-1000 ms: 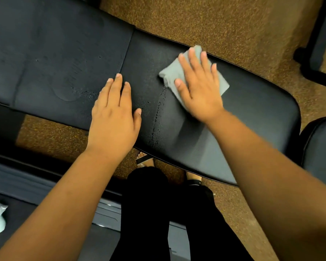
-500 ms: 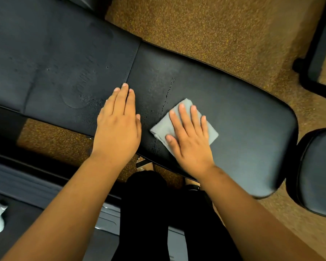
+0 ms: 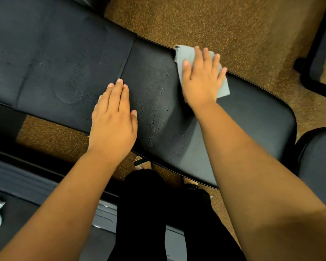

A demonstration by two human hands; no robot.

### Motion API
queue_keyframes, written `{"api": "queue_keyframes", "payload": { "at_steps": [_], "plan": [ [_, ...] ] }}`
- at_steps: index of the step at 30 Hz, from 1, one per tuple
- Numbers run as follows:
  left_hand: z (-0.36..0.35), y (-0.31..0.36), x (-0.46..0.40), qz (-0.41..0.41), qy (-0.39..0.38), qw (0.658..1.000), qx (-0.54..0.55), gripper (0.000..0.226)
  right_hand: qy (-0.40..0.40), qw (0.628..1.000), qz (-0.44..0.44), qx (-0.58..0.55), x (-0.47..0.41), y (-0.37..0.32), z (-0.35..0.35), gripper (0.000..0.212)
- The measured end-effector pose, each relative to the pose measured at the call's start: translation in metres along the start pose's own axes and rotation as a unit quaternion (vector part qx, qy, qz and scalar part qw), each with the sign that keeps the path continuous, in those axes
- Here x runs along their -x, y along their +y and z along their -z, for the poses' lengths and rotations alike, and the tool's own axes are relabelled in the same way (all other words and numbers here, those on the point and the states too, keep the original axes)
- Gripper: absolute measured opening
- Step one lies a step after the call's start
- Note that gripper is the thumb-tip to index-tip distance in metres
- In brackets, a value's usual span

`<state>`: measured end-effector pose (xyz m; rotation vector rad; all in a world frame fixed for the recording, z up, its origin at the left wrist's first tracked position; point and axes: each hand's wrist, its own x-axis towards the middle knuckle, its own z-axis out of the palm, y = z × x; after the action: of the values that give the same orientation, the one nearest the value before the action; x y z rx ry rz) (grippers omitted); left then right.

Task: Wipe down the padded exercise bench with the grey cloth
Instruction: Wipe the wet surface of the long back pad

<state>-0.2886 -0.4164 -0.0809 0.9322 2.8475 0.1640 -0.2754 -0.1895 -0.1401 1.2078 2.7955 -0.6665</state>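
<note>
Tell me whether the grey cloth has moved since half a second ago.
Yes. The grey cloth slid from the bench's near edge across to its far edge.

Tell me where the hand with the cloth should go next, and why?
Probably pull the right hand and grey cloth back toward the body, across the droplets beading on the bench beside the flat left hand. The cloth sits at the far edge; that streak looks wet.

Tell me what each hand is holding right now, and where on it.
Neither hand grips anything. The right hand lies flat, pressing the middle of the grey cloth onto the bench; the left hand rests flat on bare padding.
</note>
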Motion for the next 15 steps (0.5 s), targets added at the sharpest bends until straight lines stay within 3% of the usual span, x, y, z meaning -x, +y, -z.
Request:
{"api": "queue_keyframes", "payload": {
  "at_steps": [7,15],
  "plan": [
    [-0.002,0.006,0.0,0.011,0.006,1.0,-0.019,0.06,-0.015,0.992,0.122,-0.005,0.007,0.021,0.007,0.056],
    [-0.004,0.014,-0.004,0.039,0.023,0.999,-0.012,0.06,-0.007,0.999,0.04,-0.015,0.019,0.126,0.022,0.057]
  ]
}}
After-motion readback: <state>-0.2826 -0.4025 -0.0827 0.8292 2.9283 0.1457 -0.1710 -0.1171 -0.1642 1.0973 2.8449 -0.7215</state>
